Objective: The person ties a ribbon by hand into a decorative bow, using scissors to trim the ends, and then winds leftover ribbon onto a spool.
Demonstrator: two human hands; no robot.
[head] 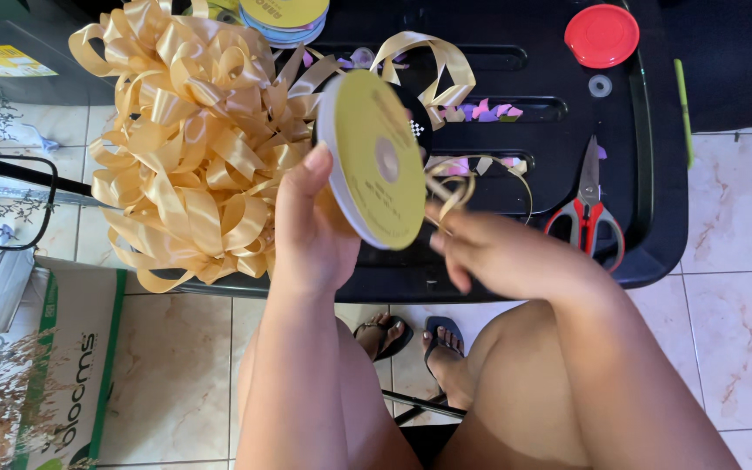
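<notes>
- Currently the left hand (311,231) is gripping a ribbon spool (372,158) upright by its rim, thumb on the near edge, holding it just above the front edge of the black table (654,191).
- Meanwhile the right hand (502,252) is closing its fingers on a thin gold ribbon strand (453,193) that is coming off the spool, just beside the spool's yellow face.
- Judging from this, the strand is being drawn off; keeping the spool loose enough to turn and pulling straight out from its rim should stop the ribbon twisting or kinking.
- Both forearms are reaching forward over the knees, wrists turning inward so the hands are nearly meeting.
- Behind the left hand a large gold ribbon bow (189,139) is sitting on the table's left end.
- Further right, red-handled scissors (587,209) and a red lid (601,36) are lying well apart from the hands, with pink and purple paper scraps (485,111) between.
</notes>
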